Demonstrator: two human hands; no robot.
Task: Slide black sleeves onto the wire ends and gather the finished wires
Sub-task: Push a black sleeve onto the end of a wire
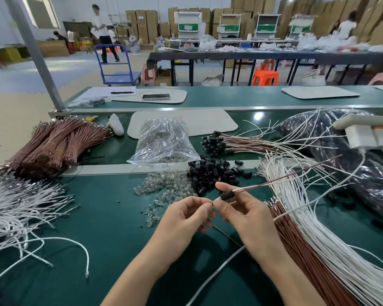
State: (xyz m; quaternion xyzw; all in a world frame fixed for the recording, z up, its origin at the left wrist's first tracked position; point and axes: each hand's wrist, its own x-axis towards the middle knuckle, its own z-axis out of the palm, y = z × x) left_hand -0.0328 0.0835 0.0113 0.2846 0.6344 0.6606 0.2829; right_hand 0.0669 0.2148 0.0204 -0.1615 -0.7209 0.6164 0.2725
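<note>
both hands are working low over the green surface (108, 228), close together. the left hand (182, 217) is pinching the tip of a wire pair (274, 184), one white strand and one brown, between thumb and forefinger, right at the small metal terminal (211, 203). its other fingers are curling under. the right hand (250, 215) is gripping a black sleeve (227, 195) that is sitting on the pair just behind the terminal, thumb on top and fingers beneath. from the sleeve the pair is running up and to the right, over the loose wires there.

just beyond the hands a loose heap of black sleeves (212, 173) is lying on the surface, touching a scatter of small clear pieces (168, 187) on its left. behind these a clear plastic bag (164, 142) holding more clear pieces is slumping across a pale strip. to the right of the bag, finished wires (248, 143) are lying side by side with their sleeved ends pointing left. a large dark bag (352, 155) is sitting at the far right, partly under a white fixture (363, 134).

a thick fan of brown and white wires (318, 244) is spreading along the right side of the surface, just beside the right wrist. tied bundles of brown wire (53, 144) are lying at the far left, and loose white wires (20, 206) are sprawling in front of them. a pale board (197, 122) is lying behind the plastic bag.
</note>
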